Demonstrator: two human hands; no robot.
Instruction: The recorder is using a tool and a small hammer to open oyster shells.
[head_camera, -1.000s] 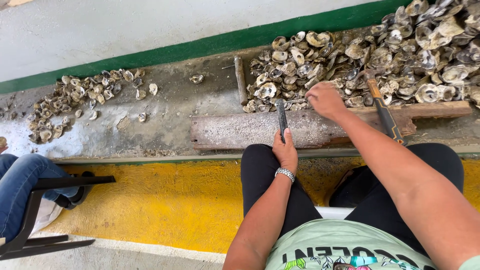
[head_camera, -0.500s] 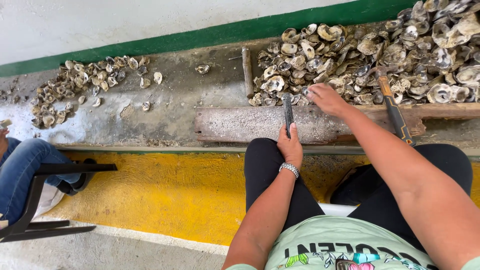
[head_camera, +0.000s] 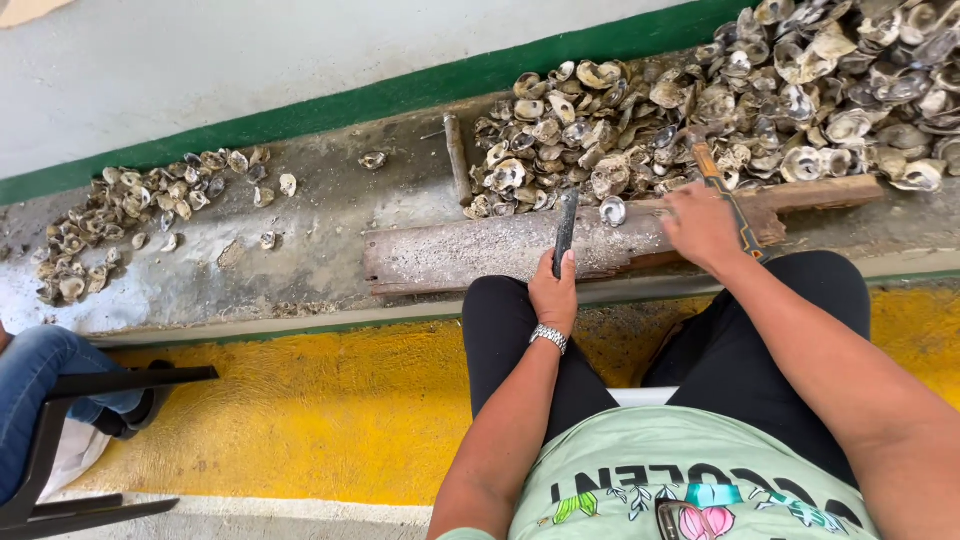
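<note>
1. The left hand (head_camera: 553, 295) is clenching a dark metal bar (head_camera: 565, 232), holding it on the wooden plank (head_camera: 470, 252) near its middle.
2. The right hand (head_camera: 700, 225) has drawn back from the shell pile (head_camera: 760, 90) since a second ago and is now resting on the plank's right end, fingers curled over the hammer handle (head_camera: 735, 205).
3. A single shell (head_camera: 613, 211) is lying on the plank's far edge between both hands, apparently just fetched.
</note>
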